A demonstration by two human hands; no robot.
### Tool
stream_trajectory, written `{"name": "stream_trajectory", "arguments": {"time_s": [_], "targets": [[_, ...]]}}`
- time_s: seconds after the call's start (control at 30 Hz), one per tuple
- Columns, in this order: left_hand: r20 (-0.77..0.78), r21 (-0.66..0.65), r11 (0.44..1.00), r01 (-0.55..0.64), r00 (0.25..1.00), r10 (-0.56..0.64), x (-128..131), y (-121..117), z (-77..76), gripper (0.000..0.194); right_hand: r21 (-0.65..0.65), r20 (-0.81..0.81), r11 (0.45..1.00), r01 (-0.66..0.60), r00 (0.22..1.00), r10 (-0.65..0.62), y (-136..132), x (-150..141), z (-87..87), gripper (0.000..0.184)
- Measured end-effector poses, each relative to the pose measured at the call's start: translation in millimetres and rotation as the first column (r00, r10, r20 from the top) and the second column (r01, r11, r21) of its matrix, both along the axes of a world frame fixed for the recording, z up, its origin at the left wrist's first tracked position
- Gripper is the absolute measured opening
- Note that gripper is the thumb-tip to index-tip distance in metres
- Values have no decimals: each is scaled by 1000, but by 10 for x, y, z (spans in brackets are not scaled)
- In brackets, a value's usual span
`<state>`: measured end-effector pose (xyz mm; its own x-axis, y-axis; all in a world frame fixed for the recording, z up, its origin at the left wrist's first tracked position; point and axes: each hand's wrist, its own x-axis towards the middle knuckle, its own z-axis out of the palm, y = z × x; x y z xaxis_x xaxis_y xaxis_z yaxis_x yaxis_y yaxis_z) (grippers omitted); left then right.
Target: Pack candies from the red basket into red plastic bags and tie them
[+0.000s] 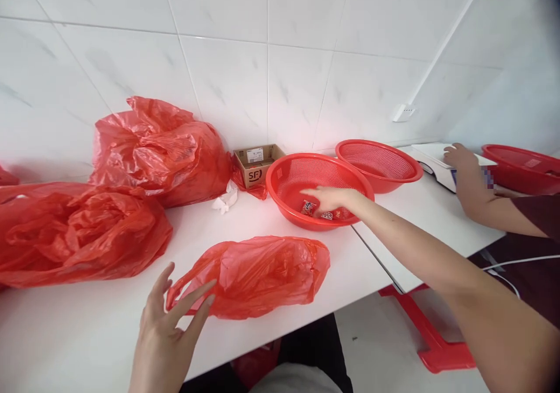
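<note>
A red plastic bag (271,276) lies on its side on the white table in front of me. My left hand (172,317) is at the bag's handle end with its fingers spread; the handle loop passes by the fingers but is not gripped. Reaching across, my right hand (332,199) is inside a red perforated plastic basket (280,197), fingers stretched out over the bottom. Just below those fingers lie a few small printed packets (308,207), partly covered by the hand.
Full red bags (161,148) stand against the tiled wall, others at left. A small cardboard box (256,165) and crumpled tissue (226,198) sit behind. At right are another red basket (380,162), a white scale (437,162) and a co-worker's hand (461,155). A table seam runs beside my basket.
</note>
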<state>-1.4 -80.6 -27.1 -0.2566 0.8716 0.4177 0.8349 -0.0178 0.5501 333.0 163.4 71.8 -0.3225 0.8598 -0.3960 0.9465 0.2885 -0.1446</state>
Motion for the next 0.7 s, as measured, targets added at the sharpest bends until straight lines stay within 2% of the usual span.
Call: {"name": "stream_trajectory", "arguments": {"time_s": [0.07, 0.17, 0.23, 0.33, 0.47, 0.53, 0.6, 0.67, 0.7], "targets": [[105, -89, 995, -35, 994, 44, 22, 10, 33, 29, -113, 88, 993, -13, 996, 23, 154, -2, -173, 90], [219, -246, 969, -30, 972, 86, 72, 40, 93, 40, -134, 45, 990, -50, 997, 57, 205, -16, -352, 59], [275, -319, 948, 2, 957, 91, 120, 54, 143, 46, -135, -9, 989, -66, 998, 65, 227, 14, -384, 40], [350, -347, 936, 58, 934, 72, 205, 63, 216, 53, -42, -140, 998, -56, 989, 50, 294, 122, -299, 31], [441, -316, 942, 111, 897, 42, 306, 95, 269, 59, 127, -349, 992, -16, 935, 59, 218, 189, -11, 26], [484, -292, 949, 120, 874, 38, 350, 137, 271, 62, 146, -497, 989, -27, 862, 97, 29, 99, 136, 26], [513, -279, 952, 127, 858, 36, 391, 191, 263, 65, 107, -665, 992, -72, 736, 125, -244, -82, 219, 27], [527, -287, 945, 156, 850, 20, 429, 243, 251, 71, 37, -776, 986, -161, 618, 129, -542, -318, 200, 27], [531, -294, 939, 178, 848, 5, 445, 263, 246, 74, 11, -792, 977, -214, 594, 140, -681, -440, 150, 27]]}}
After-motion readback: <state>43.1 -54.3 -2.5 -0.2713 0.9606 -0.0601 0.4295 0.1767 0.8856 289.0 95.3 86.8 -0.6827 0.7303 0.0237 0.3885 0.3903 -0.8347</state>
